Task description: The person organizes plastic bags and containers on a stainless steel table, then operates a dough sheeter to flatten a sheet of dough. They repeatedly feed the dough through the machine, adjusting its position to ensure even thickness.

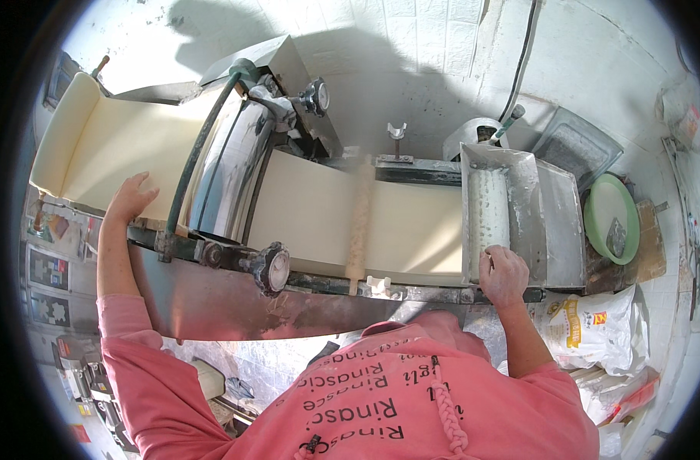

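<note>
A wide, pale dough sheet [304, 207] stretches across a noodle-making machine, passing the shiny metal roller [231, 169]. At the left end it ends in a thick dough roll [62, 136]. My left hand [133, 198] is open, fingers spread, at the near edge of the sheet beside that roll. A wooden rod [360, 222] lies across the middle of the sheet. On the right, my right hand [505, 274] is closed at the front edge of a metal tray [545, 230], by the near end of a flour-coated roll [488, 207]. Its curled fingers hide whatever they grip.
Two hand wheels, one near [272, 268] and one far [315, 97], stick out beside the metal roller. A green bar [200, 153] arches over the sheet. Right of the tray are a green basin [612, 218] and a white sack [603, 330]. A wall [411, 46] stands behind.
</note>
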The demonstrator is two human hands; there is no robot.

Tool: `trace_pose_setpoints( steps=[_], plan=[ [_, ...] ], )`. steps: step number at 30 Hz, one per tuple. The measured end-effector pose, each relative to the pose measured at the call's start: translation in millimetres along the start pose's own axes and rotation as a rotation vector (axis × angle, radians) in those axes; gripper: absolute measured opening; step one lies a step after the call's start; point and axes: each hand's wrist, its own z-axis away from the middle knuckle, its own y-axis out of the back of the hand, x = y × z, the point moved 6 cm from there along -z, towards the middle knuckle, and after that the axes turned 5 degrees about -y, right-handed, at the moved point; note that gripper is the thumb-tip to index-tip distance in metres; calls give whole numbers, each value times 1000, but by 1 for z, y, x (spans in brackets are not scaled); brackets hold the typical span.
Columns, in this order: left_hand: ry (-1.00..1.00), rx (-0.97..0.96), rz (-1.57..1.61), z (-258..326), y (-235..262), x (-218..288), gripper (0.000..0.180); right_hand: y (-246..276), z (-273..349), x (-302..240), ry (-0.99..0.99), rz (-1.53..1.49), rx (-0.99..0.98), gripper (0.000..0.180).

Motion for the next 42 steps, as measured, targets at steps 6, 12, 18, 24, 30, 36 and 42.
trace_pose_setpoints(
  steps=[6, 12, 18, 24, 30, 36, 42],
  plan=[
    [-1, -15, -28, -6, -6, -9, 62, -1, -1, 0, -7, -15, -24, 13],
    [1, -10, -33, -3, -4, -8, 62, 1, -1, -1, -6, -8, -31, 13],
    [36, -37, -41, -1, -3, -4, 63, 1, -1, -1, -9, -10, -24, 13],
    [44, -23, -30, 2, 0, 0, 63, -1, 0, 1, -12, -11, -18, 13],
    [43, -9, -43, 2, 0, 0, 63, -1, 0, 2, -11, -8, -8, 13],
    [61, -21, -47, 1, 0, 0, 63, 0, 0, 1, -8, -13, -6, 13],
    [75, -24, -51, 3, 2, 2, 64, 1, 1, 1, 6, -26, 20, 13]
  ],
)
